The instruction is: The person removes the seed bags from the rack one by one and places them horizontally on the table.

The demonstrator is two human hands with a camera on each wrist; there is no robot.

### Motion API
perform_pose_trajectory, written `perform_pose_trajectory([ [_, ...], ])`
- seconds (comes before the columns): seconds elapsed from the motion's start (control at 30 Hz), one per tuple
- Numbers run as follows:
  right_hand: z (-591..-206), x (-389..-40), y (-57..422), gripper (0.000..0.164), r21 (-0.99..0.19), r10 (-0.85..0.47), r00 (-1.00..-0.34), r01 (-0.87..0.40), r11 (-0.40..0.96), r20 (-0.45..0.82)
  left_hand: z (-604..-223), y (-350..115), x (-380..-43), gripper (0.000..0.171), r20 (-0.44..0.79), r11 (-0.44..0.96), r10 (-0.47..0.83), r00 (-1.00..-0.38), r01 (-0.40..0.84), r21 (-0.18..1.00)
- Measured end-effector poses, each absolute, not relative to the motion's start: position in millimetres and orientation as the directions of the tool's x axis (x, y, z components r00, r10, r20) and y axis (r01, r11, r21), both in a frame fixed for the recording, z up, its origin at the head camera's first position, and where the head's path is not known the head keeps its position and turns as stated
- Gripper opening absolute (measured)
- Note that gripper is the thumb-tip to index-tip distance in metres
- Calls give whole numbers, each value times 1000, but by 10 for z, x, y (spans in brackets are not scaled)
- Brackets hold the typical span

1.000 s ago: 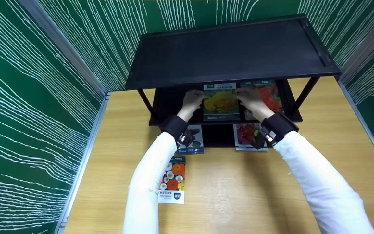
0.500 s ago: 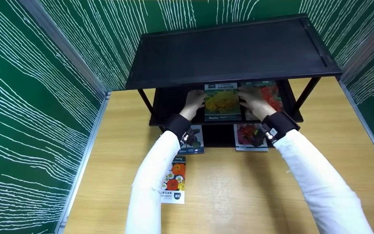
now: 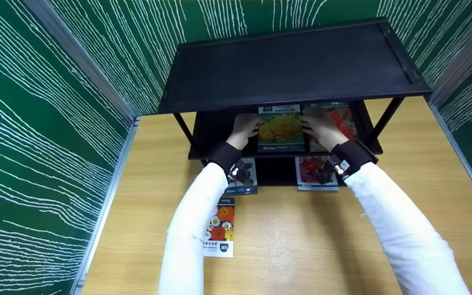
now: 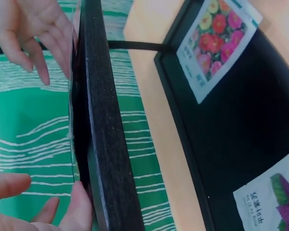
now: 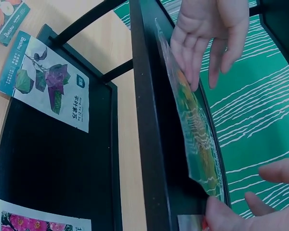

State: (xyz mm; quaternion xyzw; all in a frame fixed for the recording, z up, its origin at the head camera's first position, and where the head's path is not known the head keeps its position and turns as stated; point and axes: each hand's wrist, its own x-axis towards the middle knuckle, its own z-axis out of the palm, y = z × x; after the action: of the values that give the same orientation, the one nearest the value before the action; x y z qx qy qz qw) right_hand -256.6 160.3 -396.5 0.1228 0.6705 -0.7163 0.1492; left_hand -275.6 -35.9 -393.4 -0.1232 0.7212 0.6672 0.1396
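Head view: the yellow-flower packet is sitting on the middle shelf, between both hands.
Left hand: fingers lying relaxed, thumb touching the packet's edge, pinching nothing.
Right hand: fingers spreading loosely, meeting the opposite edge (lightly, it seems), gripping nothing.
Red-flower packet: lying just beside; a brushing right hand could be skewing it.
Front rim: uneven pushing could be catching a corner.

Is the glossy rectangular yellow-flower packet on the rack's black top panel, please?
No, the packet is beneath that panel, between the left hand and right hand.
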Motion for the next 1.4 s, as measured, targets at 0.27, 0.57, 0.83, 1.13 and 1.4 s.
perform_pose_trajectory([
  [0.27,-3974,-2562,1624,50,-924,-37,-925,379,-47,-378,-4081,-365,-2864,40,-398,15,-26,-917,-399,917],
  [0.57,-3924,-2526,1657,55,-902,-47,-912,410,-134,-408,-4403,-434,-3090,38,-403,-41,-30,-915,-402,915],
  [0.83,-3933,-2534,1665,57,-897,-56,-904,428,-112,-424,-3876,-414,-2729,39,-490,-69,12,-872,-489,869],
  [1.13,-3945,-2526,1716,54,-865,-87,-871,490,-104,-483,-3995,-469,-2822,35,-525,-85,61,-849,-529,844],
  [1.4,-3936,-2489,1765,53,-865,-117,-867,495,-85,-484,-3980,-485,-2811,38,-542,-56,86,-836,-548,835],
])
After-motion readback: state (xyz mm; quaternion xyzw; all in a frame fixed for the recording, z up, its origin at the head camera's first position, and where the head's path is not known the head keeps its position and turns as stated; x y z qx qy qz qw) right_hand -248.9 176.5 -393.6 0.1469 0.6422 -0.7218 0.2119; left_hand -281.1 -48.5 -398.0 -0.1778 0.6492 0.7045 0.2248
